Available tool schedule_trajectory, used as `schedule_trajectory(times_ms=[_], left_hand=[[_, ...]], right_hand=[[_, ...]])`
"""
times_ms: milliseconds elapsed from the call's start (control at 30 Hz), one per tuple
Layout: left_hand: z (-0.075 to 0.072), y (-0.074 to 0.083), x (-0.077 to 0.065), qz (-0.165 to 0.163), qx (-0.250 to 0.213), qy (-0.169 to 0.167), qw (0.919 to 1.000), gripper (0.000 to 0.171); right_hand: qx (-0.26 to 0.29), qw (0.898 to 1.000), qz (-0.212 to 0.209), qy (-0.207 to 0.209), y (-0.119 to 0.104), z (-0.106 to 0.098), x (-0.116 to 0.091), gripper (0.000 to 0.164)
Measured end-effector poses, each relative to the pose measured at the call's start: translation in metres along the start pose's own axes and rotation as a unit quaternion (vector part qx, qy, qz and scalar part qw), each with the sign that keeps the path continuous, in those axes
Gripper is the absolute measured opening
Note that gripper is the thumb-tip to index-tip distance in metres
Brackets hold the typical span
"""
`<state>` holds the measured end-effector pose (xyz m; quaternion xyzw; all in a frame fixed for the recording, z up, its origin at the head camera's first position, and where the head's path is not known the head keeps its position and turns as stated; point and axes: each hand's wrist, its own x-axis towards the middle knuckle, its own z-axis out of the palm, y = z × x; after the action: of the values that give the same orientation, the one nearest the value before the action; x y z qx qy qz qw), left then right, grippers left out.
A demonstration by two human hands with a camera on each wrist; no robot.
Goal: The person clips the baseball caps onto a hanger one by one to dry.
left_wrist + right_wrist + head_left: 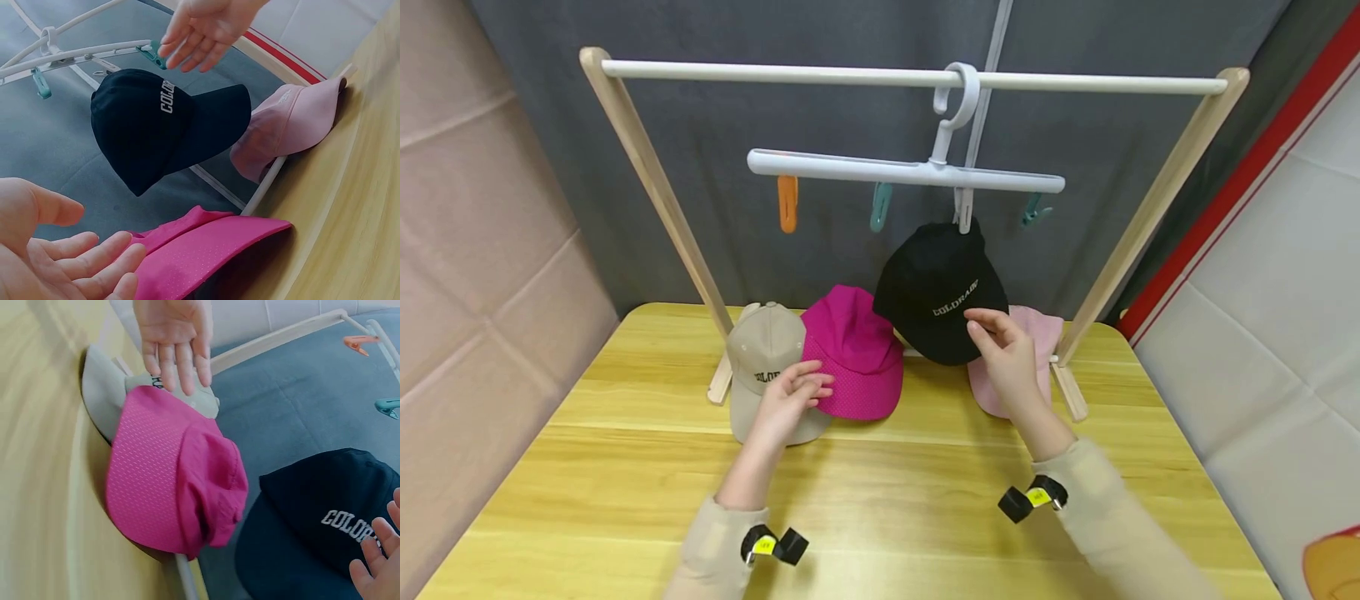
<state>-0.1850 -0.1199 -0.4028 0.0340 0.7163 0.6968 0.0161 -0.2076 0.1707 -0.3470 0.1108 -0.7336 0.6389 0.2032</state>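
A black cap (936, 292) with white lettering hangs by a white clip (966, 212) from the white hanger (880, 169). My right hand (1006, 354) is in front of its brim side, fingers loosely bent and holding nothing. On the table, a magenta cap (859, 358) leans beside a beige cap (767, 346). My left hand (790, 400) hovers before these two, its fingers relaxed and nothing in them; the left wrist view shows its palm (37, 262) facing up. Behind my right hand a pink cap (1037, 342) rests on the table, partly hidden.
The hanger hooks over the white rail (775, 75) of a wooden stand. An orange clip (787, 204), a teal clip (881, 207) and another teal clip (1034, 210) also hang from it. Wooden legs (658, 192) stand at both sides of the table (880, 500); a grey curtain is behind.
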Motion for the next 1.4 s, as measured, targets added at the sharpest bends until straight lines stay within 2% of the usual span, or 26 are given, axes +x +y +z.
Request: schedule_trajectory(times_ms=[267, 500, 833, 967, 1233, 1400], left_hand=[[-0.004, -0.001, -0.001, 0.015, 0.001, 0.007, 0.9999, 0.034], [-0.007, -0.001, 0.001, 0.015, -0.006, 0.019, 0.9997, 0.035], [-0.009, 0.000, 0.002, 0.010, -0.015, 0.036, 0.9992, 0.035], [-0.010, 0.000, 0.002, 0.008, -0.020, 0.043, 0.9988, 0.035], [-0.011, 0.000, 0.003, -0.001, -0.010, 0.080, 0.9967, 0.033], [-0.012, 0.000, 0.005, -0.023, -0.014, 0.094, 0.9952, 0.033]], right_hand=[[0.040, 0.999, 0.020, 0.006, 0.013, 0.008, -0.017, 0.020], [0.019, 0.999, 0.050, 0.003, 0.025, 0.013, -0.027, 0.020], [0.048, 0.994, 0.101, 0.004, 0.041, 0.029, -0.040, 0.018], [0.039, 0.991, 0.131, 0.007, 0.049, 0.036, -0.044, 0.020], [0.004, 0.986, 0.166, 0.005, 0.063, 0.051, -0.052, 0.020], [-0.008, 0.983, 0.182, 0.012, 0.071, 0.056, -0.054, 0.020]])
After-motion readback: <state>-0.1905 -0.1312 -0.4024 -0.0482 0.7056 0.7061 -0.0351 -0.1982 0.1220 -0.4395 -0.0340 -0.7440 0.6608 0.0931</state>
